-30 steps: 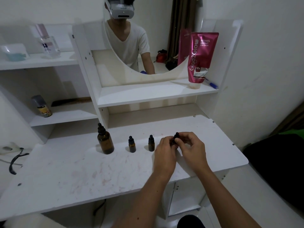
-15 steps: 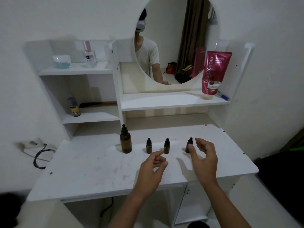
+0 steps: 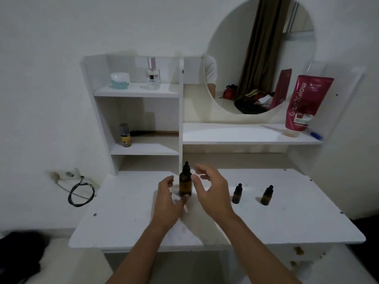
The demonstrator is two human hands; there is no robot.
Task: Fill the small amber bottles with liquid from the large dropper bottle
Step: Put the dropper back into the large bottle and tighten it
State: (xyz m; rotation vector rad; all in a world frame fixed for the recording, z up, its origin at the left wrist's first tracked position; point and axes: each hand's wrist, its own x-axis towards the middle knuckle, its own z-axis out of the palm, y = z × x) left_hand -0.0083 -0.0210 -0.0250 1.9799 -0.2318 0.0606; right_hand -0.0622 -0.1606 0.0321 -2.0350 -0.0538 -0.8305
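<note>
The large amber dropper bottle [image 3: 185, 182] with a black dropper cap stands upright on the white dressing table [image 3: 127, 218]. My left hand [image 3: 167, 199] is just left of it and my right hand [image 3: 210, 191] just right of it. Both have loosely spread fingers and hold nothing; the left thumb tip lies at the bottle's base. Two small amber bottles [image 3: 237, 194] [image 3: 266, 196] with black caps stand upright to the right. A third small bottle is not visible; my right hand may hide it.
Shelves behind hold a pink tube [image 3: 305, 103], a blue pen [image 3: 314, 135], a clear perfume bottle [image 3: 152, 75], a white-lidded jar [image 3: 120, 79] and a small yellow-labelled bottle [image 3: 125, 136]. A round mirror [image 3: 258, 56] hangs above. A black cable [image 3: 81, 193] loops at the left wall.
Both hands let go of the rightmost small bottle and moved left to either side of the large dropper bottle. The view pulled back and shifted left.
</note>
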